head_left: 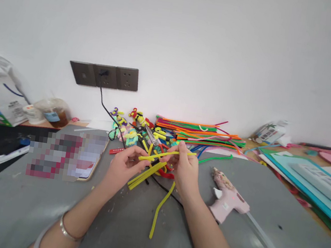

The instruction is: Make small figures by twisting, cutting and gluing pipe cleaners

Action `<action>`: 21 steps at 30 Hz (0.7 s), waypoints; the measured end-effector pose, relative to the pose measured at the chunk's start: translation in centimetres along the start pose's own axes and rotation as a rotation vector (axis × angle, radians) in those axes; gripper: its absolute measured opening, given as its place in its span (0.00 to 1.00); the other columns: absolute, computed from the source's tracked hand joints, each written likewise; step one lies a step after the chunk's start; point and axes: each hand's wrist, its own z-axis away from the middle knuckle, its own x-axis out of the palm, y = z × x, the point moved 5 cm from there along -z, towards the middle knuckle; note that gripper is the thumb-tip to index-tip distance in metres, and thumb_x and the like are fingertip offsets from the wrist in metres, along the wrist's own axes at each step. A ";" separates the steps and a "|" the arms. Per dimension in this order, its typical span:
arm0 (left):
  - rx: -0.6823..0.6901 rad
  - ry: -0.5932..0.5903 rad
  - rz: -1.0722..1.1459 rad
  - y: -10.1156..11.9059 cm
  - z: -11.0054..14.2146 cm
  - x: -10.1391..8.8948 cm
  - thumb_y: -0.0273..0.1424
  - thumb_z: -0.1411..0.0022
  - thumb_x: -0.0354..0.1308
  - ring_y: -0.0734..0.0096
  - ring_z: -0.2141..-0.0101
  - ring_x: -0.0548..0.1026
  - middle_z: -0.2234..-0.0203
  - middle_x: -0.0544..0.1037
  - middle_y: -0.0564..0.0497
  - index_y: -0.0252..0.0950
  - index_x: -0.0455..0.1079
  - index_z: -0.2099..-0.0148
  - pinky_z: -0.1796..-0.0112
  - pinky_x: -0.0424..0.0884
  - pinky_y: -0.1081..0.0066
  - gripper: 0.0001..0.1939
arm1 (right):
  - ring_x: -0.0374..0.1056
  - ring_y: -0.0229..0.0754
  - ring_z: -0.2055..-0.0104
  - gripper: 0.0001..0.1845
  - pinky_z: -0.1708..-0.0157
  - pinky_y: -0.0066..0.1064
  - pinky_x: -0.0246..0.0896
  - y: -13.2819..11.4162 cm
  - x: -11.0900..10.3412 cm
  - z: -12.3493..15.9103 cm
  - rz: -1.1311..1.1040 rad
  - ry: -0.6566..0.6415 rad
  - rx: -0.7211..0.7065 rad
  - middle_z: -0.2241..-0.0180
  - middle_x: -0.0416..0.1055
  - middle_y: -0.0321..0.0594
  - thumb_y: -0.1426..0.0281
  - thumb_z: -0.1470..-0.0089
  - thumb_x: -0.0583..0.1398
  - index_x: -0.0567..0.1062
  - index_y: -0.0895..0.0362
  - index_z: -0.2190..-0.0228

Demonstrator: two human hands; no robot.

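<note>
Between my two hands runs a yellow pipe cleaner (161,155), held above the grey mat. My left hand (125,165) pinches its left end. Closer to the other end, my right hand (186,170) grips it between thumb and fingers, and a short tip sticks out to the right. Below the hands lies a small bunch of yellow pipe cleaners (146,176). A single bent yellow pipe cleaner (157,214) rests on the mat nearer to me. Red pipe cleaner pieces (166,174) show partly behind my right hand.
A pink glue gun (230,198) with a clear stick lies right of my hands. Behind are pliers (151,136), small pipe cleaner figures (137,115) and a pile of coloured pipe cleaners (195,132). A phone (93,159) lies left; a black cord (110,109) hangs from the wall socket.
</note>
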 end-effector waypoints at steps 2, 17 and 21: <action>0.007 -0.002 0.011 -0.2 0.0 -0.1 0.40 0.46 0.68 0.70 0.72 0.76 0.73 0.79 0.51 0.36 0.72 0.64 0.72 0.72 0.74 0.13 | 0.69 0.39 0.85 0.29 0.84 0.27 0.56 0.0 0.0 0.0 0.015 -0.006 -0.008 0.87 0.72 0.37 0.43 0.47 0.61 0.74 0.57 0.79; 0.077 0.055 0.001 0.7 0.2 -0.5 0.37 0.42 0.66 0.72 0.76 0.76 0.76 0.80 0.53 0.38 0.73 0.62 0.74 0.72 0.74 0.10 | 0.68 0.38 0.85 0.30 0.85 0.25 0.56 0.2 0.4 0.1 0.026 -0.079 0.009 0.87 0.71 0.37 0.43 0.47 0.61 0.73 0.57 0.80; 0.116 0.056 -0.002 0.8 0.4 -0.6 0.37 0.40 0.64 0.73 0.77 0.76 0.76 0.80 0.52 0.37 0.74 0.65 0.74 0.73 0.75 0.09 | 0.68 0.37 0.85 0.29 0.84 0.25 0.56 0.3 0.7 0.1 -0.016 -0.141 0.021 0.87 0.71 0.35 0.43 0.48 0.62 0.73 0.56 0.78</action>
